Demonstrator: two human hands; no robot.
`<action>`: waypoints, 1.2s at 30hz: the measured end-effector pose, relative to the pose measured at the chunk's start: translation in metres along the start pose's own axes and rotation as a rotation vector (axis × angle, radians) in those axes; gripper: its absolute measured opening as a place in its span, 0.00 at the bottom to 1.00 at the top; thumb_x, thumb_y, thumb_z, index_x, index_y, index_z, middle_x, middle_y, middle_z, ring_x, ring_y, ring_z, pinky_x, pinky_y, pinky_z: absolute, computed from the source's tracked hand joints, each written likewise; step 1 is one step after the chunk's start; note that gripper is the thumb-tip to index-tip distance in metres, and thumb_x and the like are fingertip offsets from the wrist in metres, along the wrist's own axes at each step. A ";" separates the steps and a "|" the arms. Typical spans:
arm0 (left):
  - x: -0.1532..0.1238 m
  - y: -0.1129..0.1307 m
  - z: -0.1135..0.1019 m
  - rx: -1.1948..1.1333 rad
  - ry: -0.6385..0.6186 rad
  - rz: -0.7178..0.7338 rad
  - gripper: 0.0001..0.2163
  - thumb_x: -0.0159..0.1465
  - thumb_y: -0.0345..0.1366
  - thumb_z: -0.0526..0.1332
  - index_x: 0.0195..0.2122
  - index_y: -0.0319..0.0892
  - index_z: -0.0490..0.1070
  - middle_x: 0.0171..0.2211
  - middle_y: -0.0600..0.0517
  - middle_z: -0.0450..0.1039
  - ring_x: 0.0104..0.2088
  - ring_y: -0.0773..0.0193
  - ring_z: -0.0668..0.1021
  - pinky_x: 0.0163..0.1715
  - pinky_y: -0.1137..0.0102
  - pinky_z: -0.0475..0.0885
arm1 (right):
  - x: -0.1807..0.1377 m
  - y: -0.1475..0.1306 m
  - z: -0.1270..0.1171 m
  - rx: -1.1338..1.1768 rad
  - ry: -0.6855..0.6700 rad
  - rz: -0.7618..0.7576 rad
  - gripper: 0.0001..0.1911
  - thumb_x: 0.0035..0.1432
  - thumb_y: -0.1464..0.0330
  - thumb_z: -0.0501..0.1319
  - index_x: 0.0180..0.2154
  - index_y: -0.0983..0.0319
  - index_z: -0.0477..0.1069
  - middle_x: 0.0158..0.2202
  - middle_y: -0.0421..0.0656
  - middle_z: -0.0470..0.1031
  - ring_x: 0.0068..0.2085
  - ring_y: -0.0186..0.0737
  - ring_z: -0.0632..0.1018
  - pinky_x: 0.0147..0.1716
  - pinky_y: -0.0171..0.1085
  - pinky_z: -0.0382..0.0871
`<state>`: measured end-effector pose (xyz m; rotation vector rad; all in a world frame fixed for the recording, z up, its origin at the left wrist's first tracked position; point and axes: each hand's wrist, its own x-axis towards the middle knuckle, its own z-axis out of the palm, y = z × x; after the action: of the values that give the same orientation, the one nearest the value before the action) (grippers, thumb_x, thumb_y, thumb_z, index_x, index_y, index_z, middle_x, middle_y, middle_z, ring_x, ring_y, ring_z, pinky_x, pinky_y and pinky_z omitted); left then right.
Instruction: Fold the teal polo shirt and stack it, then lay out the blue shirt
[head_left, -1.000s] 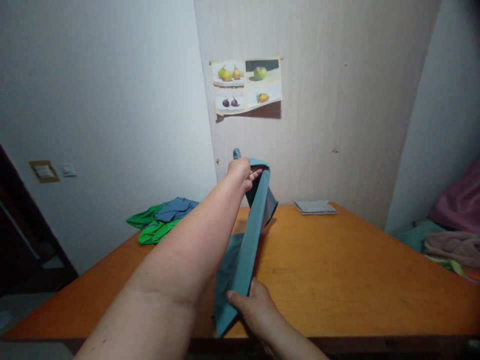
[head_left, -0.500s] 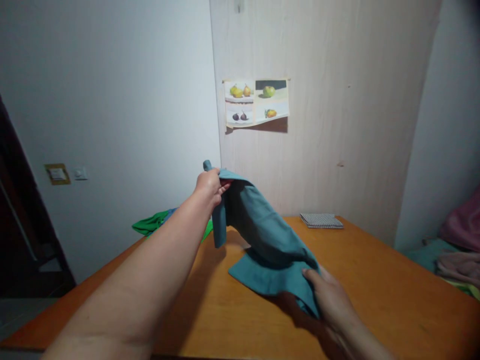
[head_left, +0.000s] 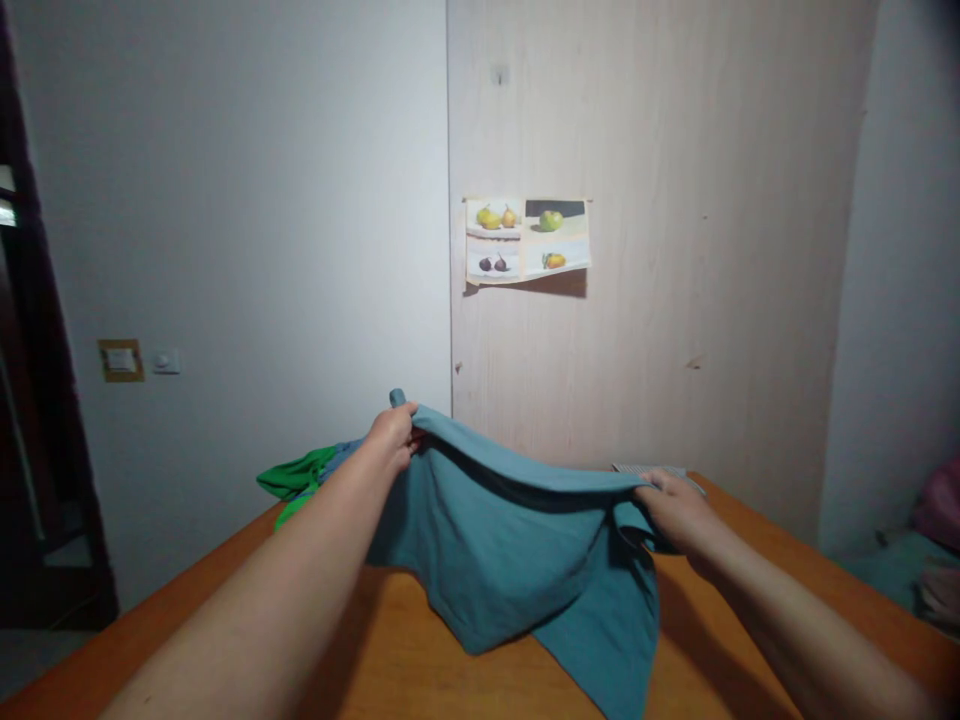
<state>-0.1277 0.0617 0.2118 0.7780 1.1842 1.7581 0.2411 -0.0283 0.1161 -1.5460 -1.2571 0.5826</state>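
desk (head_left: 420,665) below, wall (head_left: 300,200) behind: left hand (head_left: 394,432) and right hand (head_left: 673,508) pinch a cloth (head_left: 510,560) by its upper edge between their fingers, the rest hanging loose.

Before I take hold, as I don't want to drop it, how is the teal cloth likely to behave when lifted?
The teal cloth is probably floppy: its upper edge sags between the left hand and the right hand, and its lower corners hang loose. Looking thin, it is likely light. Its matte surface suggests little slipperiness.
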 end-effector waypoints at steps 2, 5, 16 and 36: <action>0.007 0.000 0.003 -0.031 0.001 0.005 0.06 0.62 0.31 0.63 0.30 0.42 0.67 0.20 0.55 0.70 0.23 0.63 0.78 0.25 0.74 0.71 | 0.030 -0.006 0.001 -0.167 0.093 -0.072 0.12 0.55 0.60 0.56 0.33 0.60 0.71 0.20 0.39 0.71 0.22 0.37 0.72 0.22 0.33 0.60; 0.013 0.011 0.011 -0.097 -0.036 0.045 0.05 0.64 0.30 0.61 0.31 0.42 0.67 0.21 0.55 0.71 0.24 0.65 0.78 0.26 0.74 0.73 | 0.067 -0.023 -0.010 -0.247 0.205 -0.130 0.12 0.55 0.60 0.57 0.36 0.61 0.72 0.24 0.42 0.73 0.26 0.39 0.72 0.25 0.35 0.59; -0.056 -0.062 -0.070 -0.167 -0.180 -0.034 0.02 0.63 0.30 0.62 0.36 0.42 0.69 0.29 0.53 0.77 0.23 0.67 0.78 0.21 0.75 0.73 | 0.009 0.053 -0.052 -0.809 0.221 -0.436 0.18 0.59 0.63 0.54 0.50 0.57 0.71 0.38 0.49 0.79 0.36 0.51 0.78 0.31 0.40 0.61; -0.148 -0.138 -0.176 0.427 -0.104 -0.119 0.23 0.51 0.44 0.65 0.46 0.45 0.63 0.28 0.55 0.73 0.22 0.65 0.74 0.19 0.75 0.68 | -0.074 0.176 -0.075 -0.974 -0.009 -0.582 0.21 0.58 0.68 0.53 0.51 0.60 0.73 0.51 0.50 0.79 0.50 0.54 0.79 0.51 0.51 0.70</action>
<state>-0.1686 -0.1159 0.0153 1.0096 1.5245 1.3664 0.3537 -0.1154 -0.0318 -1.7653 -2.0451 -0.4877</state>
